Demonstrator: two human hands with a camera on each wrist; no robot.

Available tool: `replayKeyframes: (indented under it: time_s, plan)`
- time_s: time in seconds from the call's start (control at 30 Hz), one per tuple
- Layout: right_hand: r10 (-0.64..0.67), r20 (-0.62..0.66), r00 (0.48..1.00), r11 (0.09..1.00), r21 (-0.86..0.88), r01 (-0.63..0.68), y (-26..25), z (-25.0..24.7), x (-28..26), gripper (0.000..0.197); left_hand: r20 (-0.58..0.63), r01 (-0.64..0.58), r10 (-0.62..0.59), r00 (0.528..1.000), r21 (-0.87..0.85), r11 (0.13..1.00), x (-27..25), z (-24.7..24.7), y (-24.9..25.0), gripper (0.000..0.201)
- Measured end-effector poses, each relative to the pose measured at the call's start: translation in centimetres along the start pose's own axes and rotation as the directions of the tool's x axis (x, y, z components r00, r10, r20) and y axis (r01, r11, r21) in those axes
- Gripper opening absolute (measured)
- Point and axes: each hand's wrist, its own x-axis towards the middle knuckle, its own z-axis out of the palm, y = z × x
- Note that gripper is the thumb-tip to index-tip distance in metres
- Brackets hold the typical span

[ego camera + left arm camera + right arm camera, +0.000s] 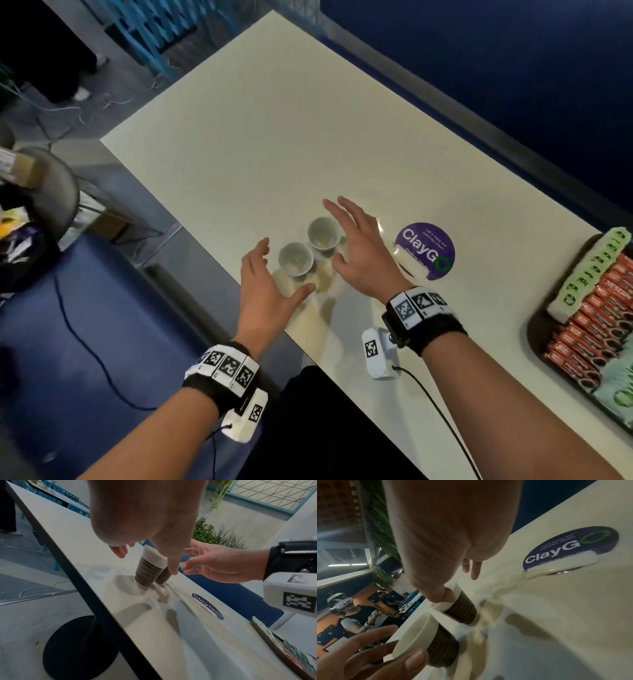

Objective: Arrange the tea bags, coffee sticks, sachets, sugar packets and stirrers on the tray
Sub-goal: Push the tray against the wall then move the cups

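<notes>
Two small white cups with ribbed brown sleeves stand side by side on the cream table point(274, 137), the near cup point(296, 263) and the far cup point(323, 234). My left hand point(270, 277) hovers left of the near cup point(426, 639) with fingers spread, holding nothing. My right hand point(346, 236) is spread open to the right of the far cup point(458, 608), its thumb close to the rim. A dark tray point(537, 329) at the right edge holds a row of green sachets point(589, 274), red coffee sticks point(596, 329) and green packets point(616, 394).
A round purple ClayGo sticker point(424, 251) lies on the table between the cups and the tray. The table's near edge runs diagonally just under my wrists. A grey chair point(51, 192) with bags stands at the left, and a cable trails across the blue floor point(85, 342).
</notes>
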Motion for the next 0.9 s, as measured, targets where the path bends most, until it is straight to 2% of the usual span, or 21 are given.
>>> replayKeyframes:
  time_s: [0.07,0.17,0.3,0.43,0.5,0.6,0.77,0.9]
  plan:
    - [-0.021,0.059,0.998,0.999,-0.043,0.024,0.0,0.1,0.6,0.098,0.027,-0.031,0.031,0.999,0.002,1.0,0.5,0.2,0.2,0.119]
    - [-0.046,0.135,0.99,0.993,-0.101,0.06,0.2,0.6,1.4,0.1,0.062,-0.071,0.071,0.996,0.0,0.997,1.1,0.6,0.4,0.108]
    - [-0.056,0.192,0.98,0.993,-0.09,0.074,0.5,1.6,1.9,0.082,0.098,-0.072,0.071,0.993,0.008,0.997,1.7,1.0,0.5,0.087]
    - [-0.028,0.123,0.992,0.998,-0.046,0.034,0.4,2.0,1.7,0.067,0.082,-0.066,0.065,0.995,0.007,0.998,1.9,1.0,0.9,0.074]
    - [-0.014,0.11,0.994,1.0,-0.013,0.015,0.4,1.5,1.1,0.066,0.077,-0.065,0.065,0.995,0.005,0.998,1.8,1.0,1.2,0.071]
    - [0.037,0.025,0.999,0.999,0.029,-0.038,1.5,-0.5,-0.8,0.067,0.089,-0.075,0.076,0.993,-0.012,0.997,1.2,1.5,2.6,0.071]
    - [0.172,-0.15,0.974,0.985,0.057,-0.166,6.1,-7.0,-6.0,0.068,0.229,-0.127,0.133,0.964,-0.04,0.991,-0.6,5.9,7.3,0.082]
    - [0.287,-0.261,0.922,0.957,0.043,-0.286,10.9,-12.5,-9.9,0.072,0.372,-0.228,0.251,0.894,-0.105,0.968,-1.7,11.9,11.7,0.068]
